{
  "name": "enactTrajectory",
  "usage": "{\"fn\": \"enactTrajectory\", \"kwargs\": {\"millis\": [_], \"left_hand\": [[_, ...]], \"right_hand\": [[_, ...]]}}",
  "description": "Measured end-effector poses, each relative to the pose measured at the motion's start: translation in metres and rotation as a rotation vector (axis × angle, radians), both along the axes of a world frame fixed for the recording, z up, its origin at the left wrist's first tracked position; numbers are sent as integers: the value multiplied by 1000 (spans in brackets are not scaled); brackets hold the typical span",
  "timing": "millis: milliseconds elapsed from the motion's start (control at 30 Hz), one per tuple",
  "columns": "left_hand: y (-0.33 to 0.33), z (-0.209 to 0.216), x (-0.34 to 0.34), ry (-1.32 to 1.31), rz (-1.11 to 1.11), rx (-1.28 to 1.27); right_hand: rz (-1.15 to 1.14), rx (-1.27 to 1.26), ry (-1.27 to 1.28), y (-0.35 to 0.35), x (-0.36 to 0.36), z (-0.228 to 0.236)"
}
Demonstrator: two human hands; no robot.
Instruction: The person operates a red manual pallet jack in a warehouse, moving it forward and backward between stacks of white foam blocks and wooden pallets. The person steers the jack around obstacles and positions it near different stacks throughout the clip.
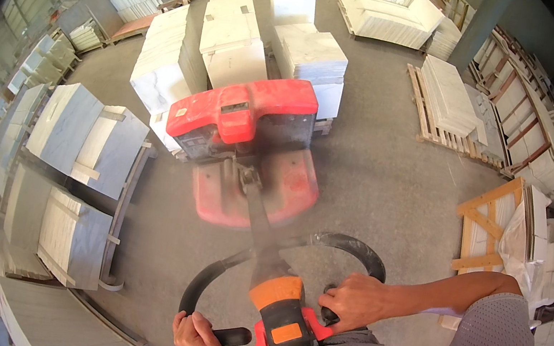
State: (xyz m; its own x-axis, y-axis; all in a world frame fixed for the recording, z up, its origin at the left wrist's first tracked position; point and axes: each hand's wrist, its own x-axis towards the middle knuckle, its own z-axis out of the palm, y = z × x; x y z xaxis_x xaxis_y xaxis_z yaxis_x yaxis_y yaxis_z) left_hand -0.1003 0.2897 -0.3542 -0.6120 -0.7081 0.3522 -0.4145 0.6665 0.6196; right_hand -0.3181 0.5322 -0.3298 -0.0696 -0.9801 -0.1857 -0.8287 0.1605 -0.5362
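Observation:
A red electric pallet truck stands ahead of me, its long tiller arm running back toward my body. At the near end sits an orange and black control head with red buttons, ringed by a black loop handle. My right hand is closed round the right grip, beside the control head. My left hand has its fingers curled at the left bend of the loop, next to the left grip. The truck's forks are hidden behind its body.
Stacks of white marble slabs stand just beyond the truck. More slab stacks line the left on pallets. To the right are a low pallet of slabs, a wooden frame and a grey column. Grey concrete floor lies between.

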Motion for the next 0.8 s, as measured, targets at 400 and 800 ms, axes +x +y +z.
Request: {"fn": "enactTrajectory", "kwargs": {"millis": [400,800], "left_hand": [[30,-11,14,234,284,-7],[-69,-29,41,366,388,776]], "right_hand": [[166,316,-421,13,-3,4],[86,469,-934,-53,19,-2]]}}
